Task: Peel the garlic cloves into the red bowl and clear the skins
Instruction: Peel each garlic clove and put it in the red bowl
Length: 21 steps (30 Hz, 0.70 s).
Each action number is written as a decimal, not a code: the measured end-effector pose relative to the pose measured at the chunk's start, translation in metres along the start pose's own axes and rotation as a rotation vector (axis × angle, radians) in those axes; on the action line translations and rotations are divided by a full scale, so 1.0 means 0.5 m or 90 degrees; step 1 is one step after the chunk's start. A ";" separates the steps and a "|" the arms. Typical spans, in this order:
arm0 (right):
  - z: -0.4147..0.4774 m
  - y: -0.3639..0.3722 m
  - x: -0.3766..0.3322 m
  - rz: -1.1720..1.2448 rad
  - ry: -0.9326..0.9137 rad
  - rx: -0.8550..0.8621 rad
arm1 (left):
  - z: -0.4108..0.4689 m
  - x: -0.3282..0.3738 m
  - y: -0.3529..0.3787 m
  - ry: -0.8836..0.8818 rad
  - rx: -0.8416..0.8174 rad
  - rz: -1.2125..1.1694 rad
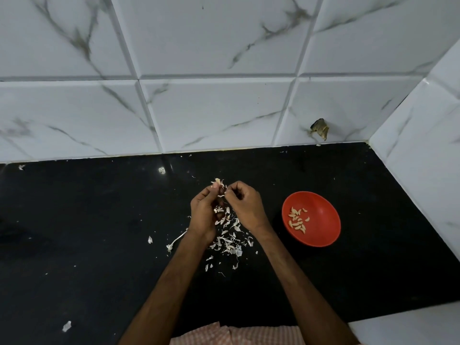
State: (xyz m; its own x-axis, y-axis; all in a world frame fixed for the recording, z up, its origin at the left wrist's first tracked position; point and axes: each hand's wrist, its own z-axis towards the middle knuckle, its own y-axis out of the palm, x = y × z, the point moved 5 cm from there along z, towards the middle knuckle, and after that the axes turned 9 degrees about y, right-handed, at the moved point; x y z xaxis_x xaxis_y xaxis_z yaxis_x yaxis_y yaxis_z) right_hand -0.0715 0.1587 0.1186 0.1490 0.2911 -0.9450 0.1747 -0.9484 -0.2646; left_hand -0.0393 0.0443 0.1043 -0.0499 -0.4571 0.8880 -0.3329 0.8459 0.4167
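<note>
1. The head camera looks down on a glossy black stone countertop [99,245] that meets a wall of white tiles with grey marble veins [211,41]; a second tiled wall closes the corner on my right.
2. My two bare forearms reach forward from the bottom edge and meet over the middle of the countertop.
3. My left hand [202,212] is raised, its fingers curled, pinching a small pale garlic clove [219,183] that still has papery skin on it at its fingertips.
4. My right hand [245,205] sits just beside the left one, fingers curled in, its fingertips pinching the same garlic clove's skin from the right side.
5. Below and between my hands lies a loose pile of thin white garlic skins [230,240], scattered on the countertop towards me.
6. A long whitish strip of garlic stem [175,241] lies just left of the pile, beside my left wrist.
7. A round red plastic bowl [323,202] stands on the countertop to the right of my right hand, apart from it.
8. Inside the bowl, towards its left side, lies a small cluster of peeled cream-coloured cloves [297,220].
9. A single white scrap of skin [66,326] lies far off at the lower left.
10. A dry brown crumpled scrap [319,128] sticks to the wall above the bowl.
11. A pink-and-white checked cloth [236,336] shows at the bottom edge.
</note>
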 end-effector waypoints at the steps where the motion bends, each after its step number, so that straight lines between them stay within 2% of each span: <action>1: 0.001 -0.004 0.005 -0.011 0.006 0.016 | 0.000 0.003 -0.001 0.004 0.005 0.002; 6: 0.008 -0.036 0.026 -0.140 -0.021 0.120 | 0.002 0.012 -0.004 0.055 -0.005 0.064; 8: 0.015 -0.037 0.027 -0.250 -0.053 0.102 | 0.003 0.012 -0.005 0.073 -0.018 0.097; 11: 0.019 -0.035 0.019 -0.388 -0.070 0.018 | 0.003 0.016 0.000 0.125 -0.036 0.161; 16: 0.007 -0.050 -0.034 -0.339 -0.162 0.111 | 0.001 0.024 0.007 0.192 -0.056 0.243; 21: -0.003 -0.050 -0.064 -0.192 -0.241 0.105 | 0.006 0.023 0.005 0.232 -0.077 0.335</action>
State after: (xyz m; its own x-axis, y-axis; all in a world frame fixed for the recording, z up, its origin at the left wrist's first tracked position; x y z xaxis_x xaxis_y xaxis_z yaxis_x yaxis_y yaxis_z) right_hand -0.0794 0.1736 0.1556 -0.2522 0.5175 -0.8177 -0.0047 -0.8456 -0.5337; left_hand -0.0434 0.0405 0.1148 0.1519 0.1303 0.9798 -0.2412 0.9662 -0.0911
